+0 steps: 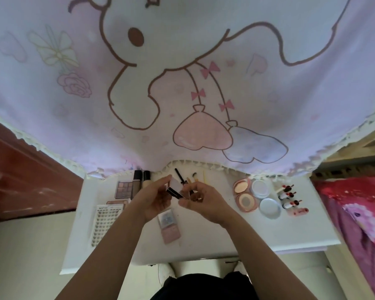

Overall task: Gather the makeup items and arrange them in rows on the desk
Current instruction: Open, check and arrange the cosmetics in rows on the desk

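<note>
Holding a small case (pixel 175 187) with a dark edge and pale face between them above the white desk (pixel 214 234), the left hand (pixel 156 200) curls round one end and the right hand (pixel 204 202) pinches the other. Pink compacts (pixel 242 188) lie right of the right hand, and an eyeshadow palette (pixel 124 189) lies left of the left hand.

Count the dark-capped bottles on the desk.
2. The left bottle is at the back of the desk, beside the palette; the right bottle is next to it. Others may be hidden.
</note>
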Demonstrator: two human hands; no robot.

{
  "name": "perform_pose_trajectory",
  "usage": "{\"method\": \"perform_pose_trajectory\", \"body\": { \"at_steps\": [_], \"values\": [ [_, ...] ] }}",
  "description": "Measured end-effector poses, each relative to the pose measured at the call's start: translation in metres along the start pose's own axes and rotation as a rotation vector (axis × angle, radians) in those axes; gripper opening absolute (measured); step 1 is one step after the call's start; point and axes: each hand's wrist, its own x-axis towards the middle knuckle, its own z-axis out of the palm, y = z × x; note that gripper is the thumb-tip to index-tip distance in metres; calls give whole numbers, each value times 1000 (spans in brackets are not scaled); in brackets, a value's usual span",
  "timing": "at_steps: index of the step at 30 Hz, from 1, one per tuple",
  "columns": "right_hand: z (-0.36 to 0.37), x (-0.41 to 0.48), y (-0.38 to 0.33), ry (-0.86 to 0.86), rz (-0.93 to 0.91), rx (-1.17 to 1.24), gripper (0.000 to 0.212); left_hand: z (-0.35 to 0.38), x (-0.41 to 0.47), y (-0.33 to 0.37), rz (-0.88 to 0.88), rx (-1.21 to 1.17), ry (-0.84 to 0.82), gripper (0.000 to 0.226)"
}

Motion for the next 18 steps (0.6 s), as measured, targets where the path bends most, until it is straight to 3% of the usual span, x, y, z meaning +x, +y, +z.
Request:
{"method": "perform_pose_trajectory", "body": {
  "at_steps": [6,11,18],
  "values": [
    [-15,-3,0,86,19,144,32,20,-1,-6,128,-24,-165,24],
    [-26,-9,-1,77,55,176,30,21,-2,-7,211,103,-353,46],
    [-29,-12,-2,33,79,191,31,26,0,-7,276,210,-352,42]
  ]
}}
